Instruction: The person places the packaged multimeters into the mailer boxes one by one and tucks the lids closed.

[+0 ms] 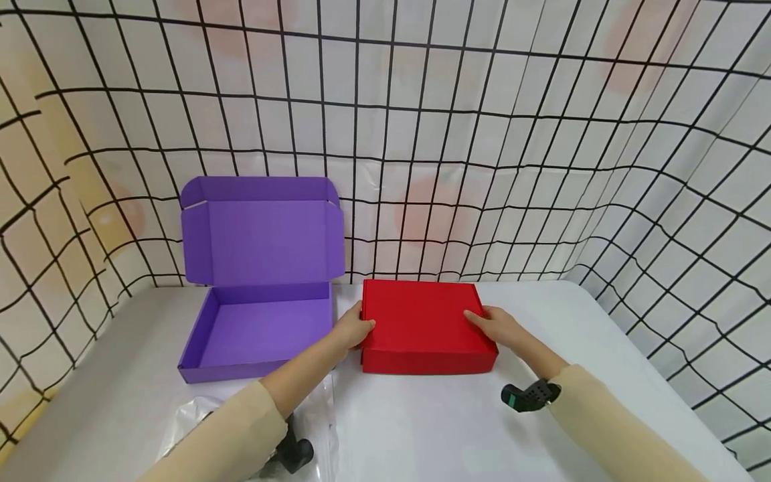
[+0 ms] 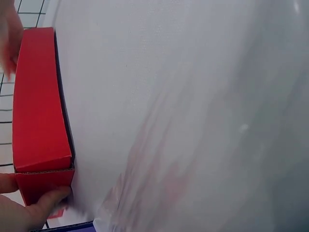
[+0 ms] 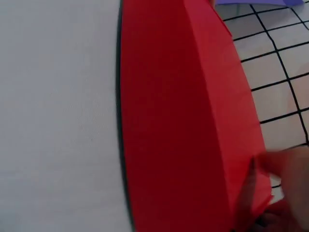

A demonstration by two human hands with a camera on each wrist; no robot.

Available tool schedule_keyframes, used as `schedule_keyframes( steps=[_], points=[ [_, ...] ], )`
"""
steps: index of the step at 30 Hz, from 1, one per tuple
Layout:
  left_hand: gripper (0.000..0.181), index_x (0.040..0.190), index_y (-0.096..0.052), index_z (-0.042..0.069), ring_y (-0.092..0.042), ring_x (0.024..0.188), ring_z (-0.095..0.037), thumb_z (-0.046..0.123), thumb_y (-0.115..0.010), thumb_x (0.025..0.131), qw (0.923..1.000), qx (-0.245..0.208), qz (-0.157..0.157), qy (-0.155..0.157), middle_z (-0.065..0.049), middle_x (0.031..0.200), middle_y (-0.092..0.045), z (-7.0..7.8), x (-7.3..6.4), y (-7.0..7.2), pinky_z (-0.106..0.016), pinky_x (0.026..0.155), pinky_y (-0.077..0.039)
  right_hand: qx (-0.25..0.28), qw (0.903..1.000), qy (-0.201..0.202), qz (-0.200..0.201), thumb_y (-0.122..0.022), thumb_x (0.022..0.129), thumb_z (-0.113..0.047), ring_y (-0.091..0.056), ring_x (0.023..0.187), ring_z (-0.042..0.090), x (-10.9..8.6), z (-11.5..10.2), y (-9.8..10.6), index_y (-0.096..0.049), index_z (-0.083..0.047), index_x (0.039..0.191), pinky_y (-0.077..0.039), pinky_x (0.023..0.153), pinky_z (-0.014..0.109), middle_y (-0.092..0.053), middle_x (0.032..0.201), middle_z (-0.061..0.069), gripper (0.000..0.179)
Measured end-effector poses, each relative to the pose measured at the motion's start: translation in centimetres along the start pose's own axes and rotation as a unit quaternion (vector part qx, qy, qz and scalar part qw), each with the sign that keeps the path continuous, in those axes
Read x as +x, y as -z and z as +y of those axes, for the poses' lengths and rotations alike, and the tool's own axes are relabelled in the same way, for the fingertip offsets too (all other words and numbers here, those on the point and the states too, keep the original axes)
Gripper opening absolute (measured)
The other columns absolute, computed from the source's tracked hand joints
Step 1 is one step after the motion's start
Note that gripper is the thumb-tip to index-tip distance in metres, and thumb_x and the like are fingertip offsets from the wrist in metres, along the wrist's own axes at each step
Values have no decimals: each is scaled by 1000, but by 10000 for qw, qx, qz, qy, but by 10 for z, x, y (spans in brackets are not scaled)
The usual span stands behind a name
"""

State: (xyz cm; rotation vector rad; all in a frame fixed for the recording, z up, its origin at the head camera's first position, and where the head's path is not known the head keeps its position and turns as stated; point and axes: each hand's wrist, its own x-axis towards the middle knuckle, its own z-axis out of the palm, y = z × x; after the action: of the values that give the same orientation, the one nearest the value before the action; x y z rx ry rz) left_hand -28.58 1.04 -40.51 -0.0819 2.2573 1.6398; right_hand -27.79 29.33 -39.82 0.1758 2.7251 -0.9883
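Note:
A closed red cardboard box [image 1: 421,321] lies flat on the white table, its lid down. My left hand [image 1: 352,328] grips its left end, and in the left wrist view the thumb [image 2: 50,203] and fingers lie on opposite sides of that end. At the right edge, my right hand [image 1: 496,327] holds the box with its thumb on the lid; its other fingers are mostly hidden behind the side. The red front wall [image 3: 164,116] fills much of the right wrist view, where the right hand looks blurred.
Left of the red box stands an open purple box [image 1: 262,244], lid raised against the back and bare inside. Crumpled clear plastic [image 1: 322,415] lies under my left forearm. Black grid lines [image 1: 421,110] over white sheeting rise behind and at both sides of the white table [image 1: 415,428].

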Motion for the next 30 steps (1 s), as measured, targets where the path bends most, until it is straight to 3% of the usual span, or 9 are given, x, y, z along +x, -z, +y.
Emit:
schedule_keyframes(
  steps=[5, 9, 12, 14, 16, 20, 22, 24, 30],
  points=[
    [54, 142, -30, 3, -54, 102, -31, 5, -48, 92, 9996, 62, 272, -108, -19, 129, -49, 2, -2, -3, -40, 75, -49, -325, 9983, 183, 458, -51, 93, -29, -57, 76, 24, 4, -1, -7, -37, 14, 128, -53, 67, 32, -58, 101, 25, 57],
    [56, 141, -28, -4, -48, 116, -35, 5, -47, 90, 9980, 264, 531, -207, -24, 135, -43, 7, -2, -11, -46, 94, -43, -405, 9963, 234, 726, -51, 92, -27, -58, 72, 25, 1, 1, -7, -37, 14, 129, -55, 65, 33, -58, 99, 26, 57],
    [68, 142, -18, -11, -41, 124, -37, 12, -53, 88, 9952, 909, 336, -122, -27, 137, -39, 10, -2, -11, -48, 101, -36, -418, 9960, 248, 745, -51, 92, -28, -58, 74, 26, 0, 1, -7, -36, 14, 130, -54, 66, 34, -57, 101, 27, 59],
    [77, 141, -15, -14, -43, 123, -37, 20, -59, 86, 9843, 1749, -27, -223, -27, 134, -43, 13, -4, -6, -47, 100, -37, -379, 9968, 241, 668, -51, 92, -29, -58, 75, 25, 1, 1, -9, -34, 14, 131, -55, 67, 34, -57, 103, 28, 60],
    [83, 139, -20, -14, -44, 122, -36, 28, -65, 84, 9555, 2844, -450, -640, -25, 131, -47, 16, -5, 3, -46, 99, -39, -350, 9972, 225, 617, -51, 92, -28, -58, 74, 24, 1, 2, -12, -34, 14, 131, -54, 67, 33, -57, 102, 27, 60],
    [69, 131, -47, -5, -52, 115, -30, 38, -69, 81, 8555, 4687, -855, -2028, -18, 127, -54, 21, -6, 23, -38, 93, -45, -325, 9971, 247, 637, -51, 92, -27, -59, 72, 24, 1, 2, -14, -34, 14, 131, -55, 66, 34, -58, 99, 26, 59],
    [57, 124, -58, 3, -54, 113, -27, 39, -69, 81, 8182, 5075, -916, -2542, -13, 125, -57, 22, -5, 31, -33, 89, -47, -348, 9969, 270, 655, -51, 93, -27, -58, 73, 24, 1, 2, -14, -34, 15, 131, -55, 67, 34, -58, 100, 27, 59],
    [51, 119, -63, 8, -57, 107, -24, 40, -69, 80, 8008, 5197, -997, -2805, -9, 122, -60, 21, -4, 37, -31, 85, -48, -324, 9971, 273, 638, -51, 93, -27, -59, 73, 25, 1, 2, -13, -34, 15, 131, -55, 67, 34, -57, 101, 27, 60],
    [58, 119, -64, 11, -52, 115, -27, 45, -73, 73, 7767, 5438, -1168, -2956, -9, 127, -57, 19, -4, 41, -36, 94, -44, -235, 9977, 249, 584, -51, 93, -28, -59, 70, 22, 0, 1, -11, -35, 14, 131, -54, 65, 32, -59, 96, 24, 59]
  ],
)
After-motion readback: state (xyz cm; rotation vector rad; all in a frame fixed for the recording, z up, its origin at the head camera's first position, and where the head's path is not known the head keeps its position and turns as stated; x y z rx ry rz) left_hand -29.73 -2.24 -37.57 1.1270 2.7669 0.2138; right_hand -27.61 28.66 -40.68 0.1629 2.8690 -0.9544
